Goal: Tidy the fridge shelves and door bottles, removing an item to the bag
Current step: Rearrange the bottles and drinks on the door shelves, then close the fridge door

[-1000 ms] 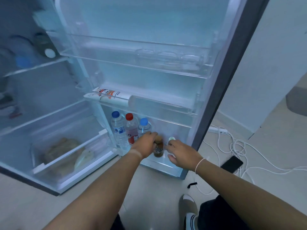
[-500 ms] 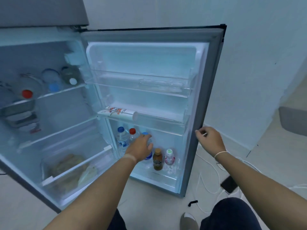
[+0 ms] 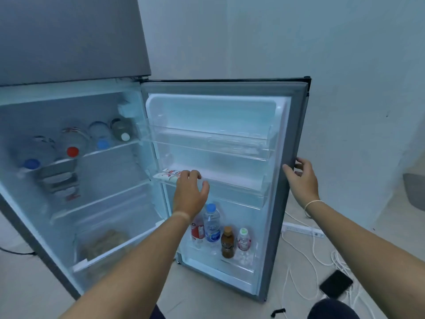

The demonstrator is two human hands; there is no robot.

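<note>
1. The left hand (image 3: 189, 192) reaches over the middle door shelf (image 3: 232, 188), fingers loosely spread and holding nothing, fingertips at the white tube (image 3: 166, 175) lying on its side at that shelf's left end. Whether they actually touch the tube I cannot tell.
2. The right hand (image 3: 301, 178) curls its fingers and thumb round the outer edge of the fridge door (image 3: 292, 139), apparently to keep the door wide and steady while the other hand works.
3. The tube lies flat, probably because the shallow shelf would not keep it standing; it looks like the next thing to be sorted or taken out.
4. The bottom door shelf (image 3: 234, 264) holds four upright bottles in a row: a red-labelled bottle (image 3: 197, 231) partly behind the left wrist, a tall water bottle with a blue cap (image 3: 212, 223), a short brown bottle (image 3: 228, 242) and a small bottle with a pale cap (image 3: 243, 240). They stand close together, tall to the left and short to the right, so this row seems already tidied.
5. The top door shelf (image 3: 213, 143) shows nothing clear inside it.
6. Inside the fridge, the upper shelf (image 3: 110, 147) carries bottles laid on their sides with caps facing out, and a stack of metal trays (image 3: 58, 174) sits below them. The bottom drawer (image 3: 103, 249) holds something pale and wrapped, too blurred to name.
7. No bag is in view. A phone (image 3: 335, 287) and white cables (image 3: 299, 254) lie on the floor to the right of the door.
</note>
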